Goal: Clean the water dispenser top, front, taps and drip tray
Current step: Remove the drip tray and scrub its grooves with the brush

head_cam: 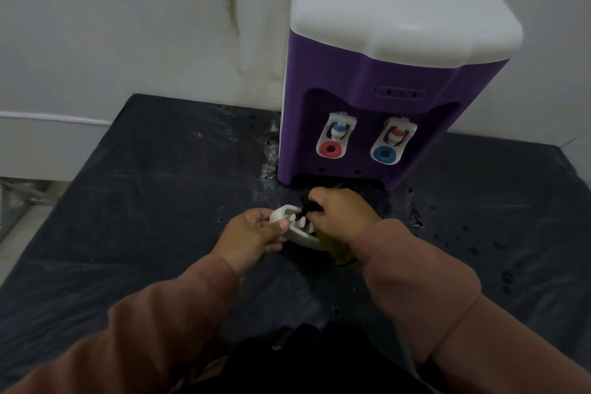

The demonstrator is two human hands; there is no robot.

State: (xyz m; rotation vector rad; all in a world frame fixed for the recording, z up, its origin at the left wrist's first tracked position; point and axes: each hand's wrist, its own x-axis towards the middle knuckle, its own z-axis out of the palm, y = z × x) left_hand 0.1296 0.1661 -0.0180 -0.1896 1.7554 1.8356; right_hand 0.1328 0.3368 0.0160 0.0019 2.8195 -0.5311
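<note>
The water dispenser [383, 73] stands at the far right of a dark sheet [128, 201] spread over the work surface, backed against a pale wall [128, 25]. Its bulk suggests it is heavy enough to stay put under wiping, and its hard, glossy plastic is likely slippery when wet. Its white top [399, 0] is smooth and rounded, so a flat palm and cloth should suit it. On the purple front, the left tap [335, 137] with a red ring and the right tap [395, 141] with a blue ring are small and probably snap-prone, best steadied at the base while wiped. The drip tray [303, 238] is out of the dispenser, just near of its foot. It looks light, stiff and thin-walled, so the rim is the sensible hold. The left hand [252, 233] has it there, thumb over the near edge and fingers curled under the left end. The right hand [342, 214] has its fingers closed round a dark scrubber [308, 205], cloth or brush I cannot tell, pressed into the tray's slots. A yellow item [339, 253] lies under that wrist. No brand, label or writing can be read, and the small indicator strip [401, 92] shows only dots.
</note>
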